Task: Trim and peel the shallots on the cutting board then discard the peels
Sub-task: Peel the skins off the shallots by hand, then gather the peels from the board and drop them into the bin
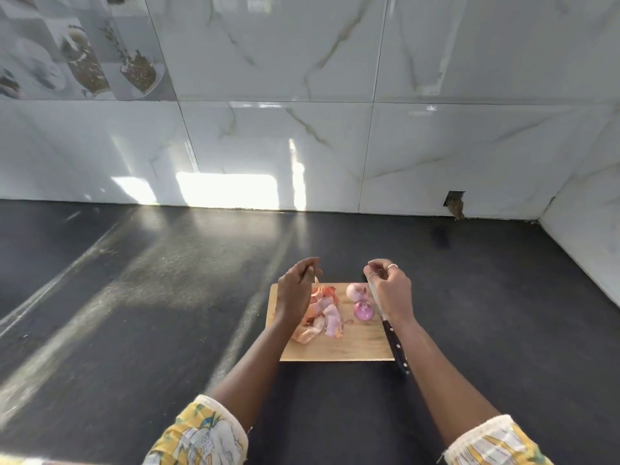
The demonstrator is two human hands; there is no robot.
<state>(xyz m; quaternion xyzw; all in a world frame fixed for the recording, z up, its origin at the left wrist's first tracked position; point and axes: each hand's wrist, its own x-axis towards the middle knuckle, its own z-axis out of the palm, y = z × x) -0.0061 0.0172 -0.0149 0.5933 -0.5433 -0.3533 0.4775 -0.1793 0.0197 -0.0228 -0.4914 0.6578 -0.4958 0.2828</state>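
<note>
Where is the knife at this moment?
In the head view, the knife lies along the right edge of the cutting board, beside the two peeled shallots, blade under the right hand, handle overhanging the near corner.

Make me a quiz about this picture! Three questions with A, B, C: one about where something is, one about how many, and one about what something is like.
1. Where is the peel pile?
A) on the board, left of the shallots
B) on the counter by the wall
C) in a bowl

2. How many shallots are on the board?
A) one
B) two
C) five

3. What are the shallots like?
A) chopped small
B) still in dry brown skin
C) whole and peeled

Answers:
1 A, the peels lie heaped on the board's left side.
2 B, two sit close together beside the knife.
3 C, both are round, smooth and uncut.
</note>
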